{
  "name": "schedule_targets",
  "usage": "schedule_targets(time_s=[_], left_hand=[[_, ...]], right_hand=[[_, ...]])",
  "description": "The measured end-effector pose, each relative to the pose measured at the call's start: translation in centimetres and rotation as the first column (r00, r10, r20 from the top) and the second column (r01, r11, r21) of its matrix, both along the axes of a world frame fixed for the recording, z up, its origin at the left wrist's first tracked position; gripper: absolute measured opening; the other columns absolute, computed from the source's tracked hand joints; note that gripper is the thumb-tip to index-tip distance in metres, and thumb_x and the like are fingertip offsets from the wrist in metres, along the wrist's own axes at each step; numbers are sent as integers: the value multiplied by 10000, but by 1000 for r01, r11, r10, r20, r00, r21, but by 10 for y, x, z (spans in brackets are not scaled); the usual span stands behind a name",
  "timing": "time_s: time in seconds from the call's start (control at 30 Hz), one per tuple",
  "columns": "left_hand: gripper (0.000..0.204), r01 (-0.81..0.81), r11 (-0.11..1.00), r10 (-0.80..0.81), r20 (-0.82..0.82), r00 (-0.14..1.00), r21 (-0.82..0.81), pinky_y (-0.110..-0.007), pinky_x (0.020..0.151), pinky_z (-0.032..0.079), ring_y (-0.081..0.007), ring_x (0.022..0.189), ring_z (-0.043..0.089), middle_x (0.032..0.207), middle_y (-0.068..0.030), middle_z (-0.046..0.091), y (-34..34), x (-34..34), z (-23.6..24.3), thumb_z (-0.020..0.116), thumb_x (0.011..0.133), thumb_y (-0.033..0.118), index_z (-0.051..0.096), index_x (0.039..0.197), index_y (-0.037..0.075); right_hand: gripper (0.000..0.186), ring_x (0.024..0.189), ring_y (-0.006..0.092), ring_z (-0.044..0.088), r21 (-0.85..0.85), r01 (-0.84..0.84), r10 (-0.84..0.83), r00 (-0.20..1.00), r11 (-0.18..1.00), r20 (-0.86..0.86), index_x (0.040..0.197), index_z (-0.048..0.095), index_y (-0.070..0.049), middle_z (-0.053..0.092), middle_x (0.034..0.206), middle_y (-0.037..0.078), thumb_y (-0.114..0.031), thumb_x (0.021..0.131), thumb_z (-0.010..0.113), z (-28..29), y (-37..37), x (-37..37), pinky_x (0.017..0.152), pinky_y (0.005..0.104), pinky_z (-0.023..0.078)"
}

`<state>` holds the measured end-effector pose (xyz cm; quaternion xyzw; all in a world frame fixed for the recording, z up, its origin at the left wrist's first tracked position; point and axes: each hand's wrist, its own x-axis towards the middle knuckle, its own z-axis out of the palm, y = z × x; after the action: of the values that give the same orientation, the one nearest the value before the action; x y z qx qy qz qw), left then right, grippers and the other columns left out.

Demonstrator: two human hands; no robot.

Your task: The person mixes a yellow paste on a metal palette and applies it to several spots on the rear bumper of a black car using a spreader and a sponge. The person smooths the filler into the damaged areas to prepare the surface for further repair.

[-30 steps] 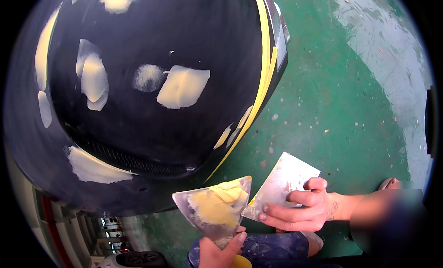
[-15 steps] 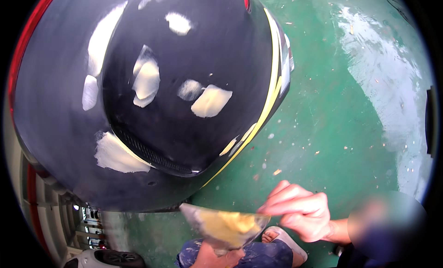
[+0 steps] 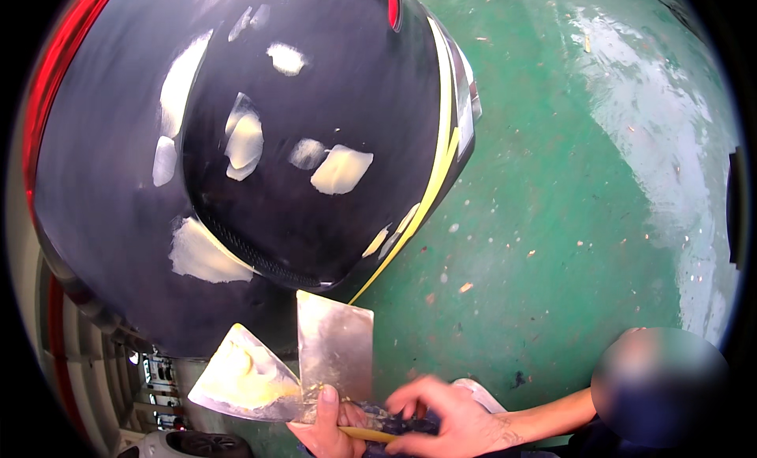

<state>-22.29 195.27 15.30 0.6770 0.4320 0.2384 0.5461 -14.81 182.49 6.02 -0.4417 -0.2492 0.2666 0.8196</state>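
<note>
My left hand [image 3: 327, 426], low in the middle, is closed on two metal putty blades: a flared one [image 3: 240, 383] carrying pale yellow paste, and a rectangular smeared one [image 3: 335, 340] standing upright beside it. A yellow handle [image 3: 367, 434] runs right from this grip. My right hand [image 3: 441, 411] is just right of it, fingers curved and apart, fingertips close to the handles; whether they touch is unclear. Beyond the blades is a dark vehicle body panel [image 3: 102, 182] with several pale filler patches [image 3: 341, 169] and yellow tape strips [image 3: 434, 182] along its right side.
Green floor [image 3: 536, 245] with a pale worn band [image 3: 639, 143] lies to the right. At lower left, past the dark panel, a silver car's wheel [image 3: 201, 442] and part of the building's interior show. A red strip [image 3: 55, 87] edges the panel at upper left.
The rectangular blade, earlier in my right hand, is now upright in my left hand's grip. My right hand has let it go and moved lower and left. The view has shifted.
</note>
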Motion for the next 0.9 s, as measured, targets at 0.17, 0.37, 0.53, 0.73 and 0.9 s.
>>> schedule_targets(time_s=[0.17, 0.37, 0.53, 0.73, 0.9], left_hand=[[331, 77, 996, -89, 314, 945, 50, -289, 595, 536, -133, 654, 619, 893, -104, 655, 19, 5, -18, 692, 888, 13, 542, 1180, -29], [260, 120, 991, -118, 33, 992, -64, -295, 418, 442, -155, 454, 538, 735, -113, 632, 18, 6, -12, 740, 827, -23, 581, 1026, -75], [296, 242, 919, -308, -183, 934, -312, -291, 442, 476, -159, 473, 577, 743, -108, 646, 19, 4, -10, 740, 822, -40, 593, 1072, -97], [258, 267, 900, -388, -356, 850, -345, -247, 479, 463, -107, 482, 523, 716, -27, 616, -9, 14, 21, 726, 844, 36, 622, 1075, -17], [490, 346, 900, -430, -412, 803, -265, -330, 893, 542, -193, 1010, 669, 1172, -111, 671, -4, 10, 17, 732, 814, 21, 593, 1279, -46]], right_hand=[[272, 824, 178, 689, -348, -388, 444, 891, 853, 94, 1172, 607, -11, 707, 981, 68, -81, 930, 710, 21, -4, 8, 771, 325, 550], [301, 897, 148, 676, 231, -19, 135, 858, 973, -495, 1260, 566, 37, 707, 1075, 103, -75, 988, 635, -7, -19, 41, 799, 308, 557], [212, 840, 197, 577, 70, 481, -477, 822, 874, 312, 1068, 715, 8, 710, 1040, 96, -118, 897, 714, -13, -20, 62, 750, 332, 488], [327, 849, 186, 481, 394, 648, -530, 18, 652, 848, 1037, 800, -205, 713, 1044, -49, -201, 711, 773, -17, -21, 101, 711, 324, 327], [307, 865, 140, 475, 441, 558, -508, -42, 703, 861, 1035, 807, -236, 706, 1035, -114, -191, 732, 792, -14, -14, 113, 698, 304, 327]])
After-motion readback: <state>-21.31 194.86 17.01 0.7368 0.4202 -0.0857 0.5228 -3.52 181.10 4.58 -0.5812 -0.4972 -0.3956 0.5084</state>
